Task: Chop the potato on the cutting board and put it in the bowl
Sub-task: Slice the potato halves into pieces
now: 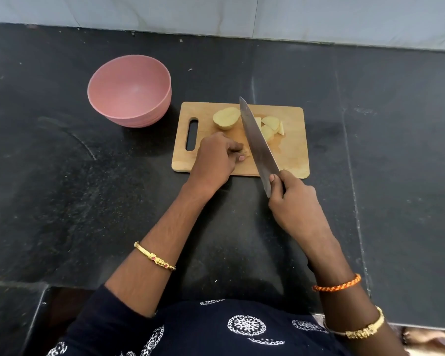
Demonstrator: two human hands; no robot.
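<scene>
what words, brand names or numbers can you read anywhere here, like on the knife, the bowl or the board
None: no readable text shows in this view.
knife: blade looks plain, no brand mark visible.
pink bowl: plain, no label.
cutting board: bare wood, no stamp or print.
dark garment: white round patterns only, no letters.

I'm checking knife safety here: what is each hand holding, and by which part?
The right hand grips the knife by its handle, at the blade's base. The left hand pinches a small potato piece at its fingertips.
</scene>
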